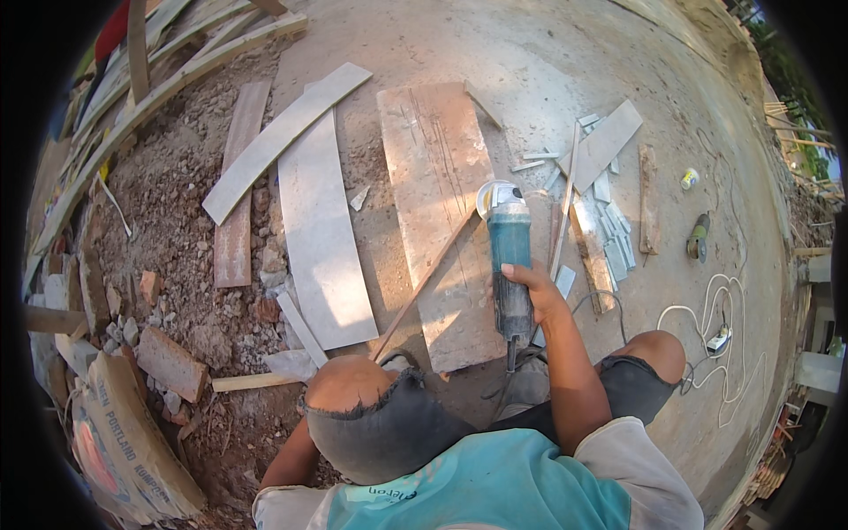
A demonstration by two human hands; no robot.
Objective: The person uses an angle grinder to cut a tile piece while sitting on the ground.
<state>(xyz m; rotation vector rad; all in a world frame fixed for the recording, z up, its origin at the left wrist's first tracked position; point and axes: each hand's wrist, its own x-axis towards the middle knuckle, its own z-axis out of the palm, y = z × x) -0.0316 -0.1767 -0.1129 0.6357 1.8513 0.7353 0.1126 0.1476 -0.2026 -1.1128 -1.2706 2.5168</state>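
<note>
My right hand (537,291) is closed around the dark lower body of a teal angle grinder (510,234). The grinder's disc end points away from me, over the right edge of a wide, dusty board (433,168) scored with several dark lines. A thin brownish strip (433,274) slants across that board from beside the disc toward my left knee. My left forearm (287,458) goes down behind my left knee, which hides the hand. Whether the disc is spinning or touches anything, I cannot tell.
Pale long tiles (322,221) lie to the left, beside rubble (168,221) and a paper sack (132,442). Cut tile pieces (609,221) are heaped to the right. Further right are a second, green grinder (698,237), a small can (690,179) and a looped white cord (698,314).
</note>
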